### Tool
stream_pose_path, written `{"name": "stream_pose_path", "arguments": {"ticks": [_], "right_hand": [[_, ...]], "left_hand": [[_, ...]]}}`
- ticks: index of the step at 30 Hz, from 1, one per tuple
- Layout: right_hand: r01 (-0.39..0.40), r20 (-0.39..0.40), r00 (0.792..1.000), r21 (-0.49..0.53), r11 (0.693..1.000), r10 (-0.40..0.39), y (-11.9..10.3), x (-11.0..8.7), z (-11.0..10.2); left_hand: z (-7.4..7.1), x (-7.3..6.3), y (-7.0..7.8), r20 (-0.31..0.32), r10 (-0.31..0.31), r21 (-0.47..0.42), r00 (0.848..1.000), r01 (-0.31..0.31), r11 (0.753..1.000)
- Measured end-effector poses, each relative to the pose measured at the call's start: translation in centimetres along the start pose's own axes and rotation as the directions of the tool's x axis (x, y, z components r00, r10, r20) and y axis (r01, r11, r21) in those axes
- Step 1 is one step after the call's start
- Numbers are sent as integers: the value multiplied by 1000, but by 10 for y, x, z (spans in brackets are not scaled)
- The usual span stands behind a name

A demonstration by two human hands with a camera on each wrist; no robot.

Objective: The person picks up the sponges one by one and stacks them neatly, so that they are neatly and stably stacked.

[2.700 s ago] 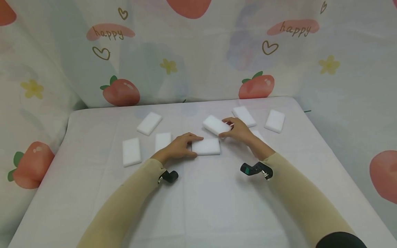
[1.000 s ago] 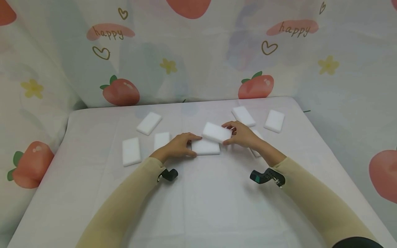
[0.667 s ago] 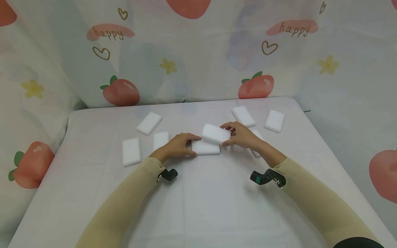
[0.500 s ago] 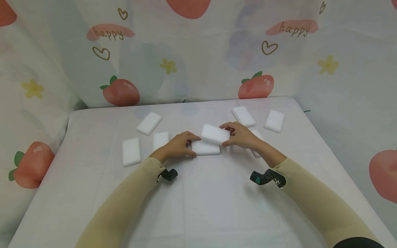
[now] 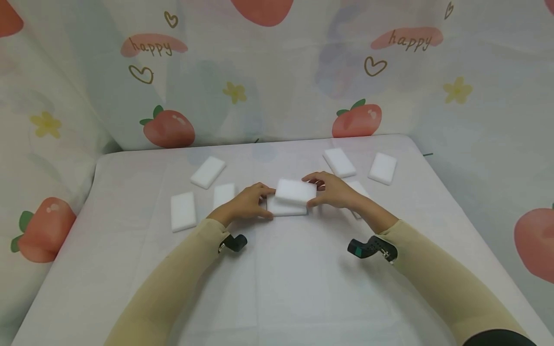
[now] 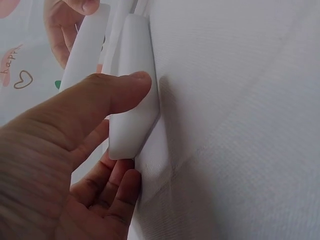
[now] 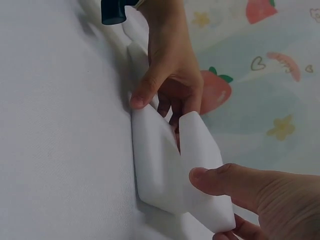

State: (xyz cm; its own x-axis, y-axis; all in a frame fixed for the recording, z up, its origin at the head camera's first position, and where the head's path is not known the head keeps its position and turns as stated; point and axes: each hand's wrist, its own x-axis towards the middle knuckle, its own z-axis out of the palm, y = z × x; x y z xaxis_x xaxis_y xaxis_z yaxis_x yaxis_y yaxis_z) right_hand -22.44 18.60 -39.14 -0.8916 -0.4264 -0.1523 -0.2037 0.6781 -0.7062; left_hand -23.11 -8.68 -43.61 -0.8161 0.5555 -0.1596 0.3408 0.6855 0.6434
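Note:
My right hand (image 5: 333, 190) pinches a white rectangular sponge (image 5: 296, 191) by its right end, thumb in front and fingers behind. This sponge overlaps a second white sponge (image 5: 283, 208) that lies lengthwise on the cloth. In the right wrist view, the held sponge (image 7: 200, 145) leans at an angle to the lower sponge (image 7: 155, 155), a gap between them at one end. My left hand (image 5: 246, 202) grips the lower sponge's left end. The left wrist view shows its thumb across the lower sponge (image 6: 132, 60) and fingers at the far side.
To the left lie three more white sponges, one near the back (image 5: 208, 172), one outermost (image 5: 183, 212) and one partly behind my left hand (image 5: 224, 194). On the right are a sponge (image 5: 339, 162), another sponge (image 5: 383, 168) and one partly behind my wrist (image 5: 359, 189). White cloth (image 5: 294, 288) covers the table.
My right hand has brought its sponge leftward and nearer, from behind the lower sponge to over it, and turned it closer to parallel. My left hand and the lower sponge have barely moved.

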Motion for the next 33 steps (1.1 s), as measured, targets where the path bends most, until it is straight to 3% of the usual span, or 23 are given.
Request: {"name": "stream_pose_path", "arguments": {"ticks": [21, 33], "right_hand": [[-7, 59, 998, -2, 1000, 7, 2, 1, 3], [5, 97, 995, -5, 1000, -4, -4, 1, 6]], "left_hand": [[-4, 1, 1, 12, -9, -47, 1000, 10, 999], [-2, 1, 0, 6, -78, -75, 997, 78, 994]]}}
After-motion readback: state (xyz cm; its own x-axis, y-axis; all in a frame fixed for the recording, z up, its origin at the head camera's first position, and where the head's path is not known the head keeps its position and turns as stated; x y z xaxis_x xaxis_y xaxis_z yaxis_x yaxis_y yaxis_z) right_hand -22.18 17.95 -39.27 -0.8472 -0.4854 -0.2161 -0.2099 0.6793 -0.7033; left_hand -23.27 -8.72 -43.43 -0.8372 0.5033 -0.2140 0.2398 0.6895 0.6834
